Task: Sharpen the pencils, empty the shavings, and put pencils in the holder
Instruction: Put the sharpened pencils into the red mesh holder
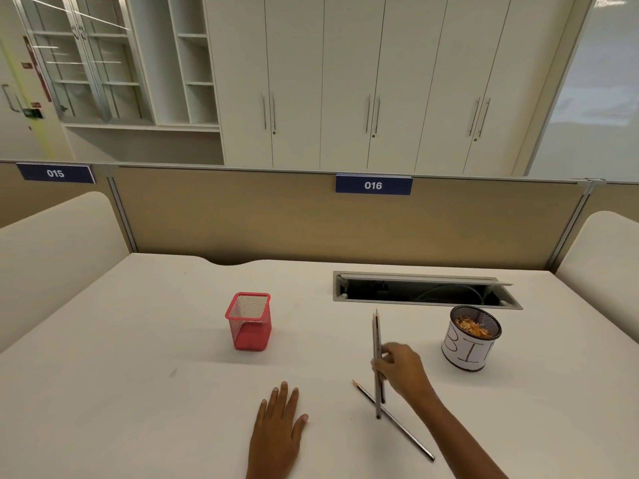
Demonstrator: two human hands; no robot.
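Holding two pencils (pixel 377 354) upright, tips up, in right hand (pixel 401 369), left hand (pixel 278 420) flat and open on desk (pixel 138 392), with holder (pixel 249 321) far-left of pencils, third pencil (pixel 397 421) lying diagonally near

Two bare hands, no gloves, rings or watch to be seen. Left hand (pixel 278 420) showed its back, with four fingers and a thumb, short nails. Right hand (pixel 403 369) ran into a bare forearm (pixel 460 433), no sleeve down to the frame's edge.
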